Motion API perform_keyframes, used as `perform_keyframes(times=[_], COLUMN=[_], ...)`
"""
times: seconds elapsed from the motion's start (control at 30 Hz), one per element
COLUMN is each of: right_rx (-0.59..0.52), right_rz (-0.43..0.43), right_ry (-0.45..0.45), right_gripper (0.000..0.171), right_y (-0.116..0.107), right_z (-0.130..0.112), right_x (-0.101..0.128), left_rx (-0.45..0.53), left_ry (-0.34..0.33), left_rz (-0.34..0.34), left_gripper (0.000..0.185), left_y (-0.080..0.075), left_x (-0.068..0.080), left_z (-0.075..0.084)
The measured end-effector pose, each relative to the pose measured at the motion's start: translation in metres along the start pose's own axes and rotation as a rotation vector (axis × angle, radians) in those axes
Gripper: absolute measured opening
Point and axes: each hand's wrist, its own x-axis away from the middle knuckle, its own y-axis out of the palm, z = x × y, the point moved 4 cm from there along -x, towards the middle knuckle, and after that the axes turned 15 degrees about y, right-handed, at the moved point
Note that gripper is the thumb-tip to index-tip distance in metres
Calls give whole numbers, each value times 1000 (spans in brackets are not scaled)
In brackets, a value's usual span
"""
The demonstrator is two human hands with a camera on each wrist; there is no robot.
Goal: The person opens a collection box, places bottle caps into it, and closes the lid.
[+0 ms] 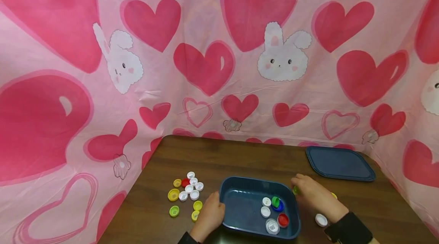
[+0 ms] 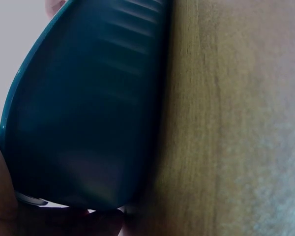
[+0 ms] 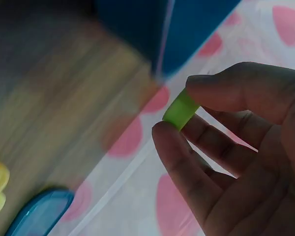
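A dark blue plastic tray (image 1: pixel 240 207) stands on the table, with several bottle caps in its right half: white, red, blue, green and a clear one (image 1: pixel 272 226). My left hand (image 1: pixel 210 213) grips the tray's left rim; in the left wrist view the tray wall (image 2: pixel 83 113) fills the middle. Just outside the right rim, my right hand (image 1: pixel 317 194) pinches a light green bottle cap (image 3: pixel 181 109) between thumb and fingertips. A white cap (image 1: pixel 321 220) lies on the table below that hand, and a yellow cap (image 1: pixel 334 195) is partly hidden behind it.
Left of the tray lies a loose group of caps: several white ones (image 1: pixel 189 188), a red one (image 1: pixel 185 182), yellow ones (image 1: pixel 173 195) and a yellow-green one (image 1: pixel 174 211). A dark blue lid (image 1: pixel 339 163) lies at the back right. Heart-printed cloth (image 1: pixel 205 68) surrounds the wooden table (image 1: pixel 205 152).
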Motion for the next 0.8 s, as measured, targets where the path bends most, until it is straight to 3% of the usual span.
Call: perform_keyframes(times=[0.37, 0.63, 0.8], right_rx=[-5, 41, 47], right_rz=[-184, -207, -252], right_ry=[86, 37, 65], right_gripper=[21, 19, 15], right_y=[34, 52, 56], right_z=[-49, -55, -54], right_x=[6, 13, 13], left_rx=[12, 16, 21], left_ry=[-12, -13, -20], left_rz=[8, 1, -6], left_gripper=[34, 33, 34], left_y=[0, 0, -1], left_x=[-1, -1, -1], left_z=[0, -1, -1])
